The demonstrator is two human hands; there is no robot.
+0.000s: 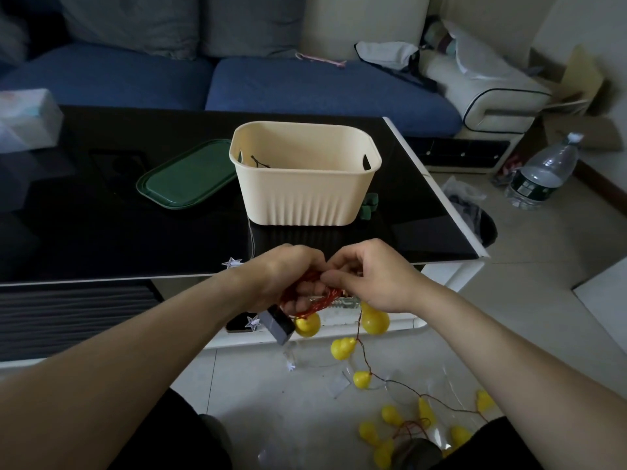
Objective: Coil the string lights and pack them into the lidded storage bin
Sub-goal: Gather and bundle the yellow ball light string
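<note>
Both hands' fingers [307,301] curled round red string-light coil [324,298].

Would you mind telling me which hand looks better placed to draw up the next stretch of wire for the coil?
Probably the right hand: the loose wire with yellow bulbs hangs below it, while the left hand holds the red coil.
</note>
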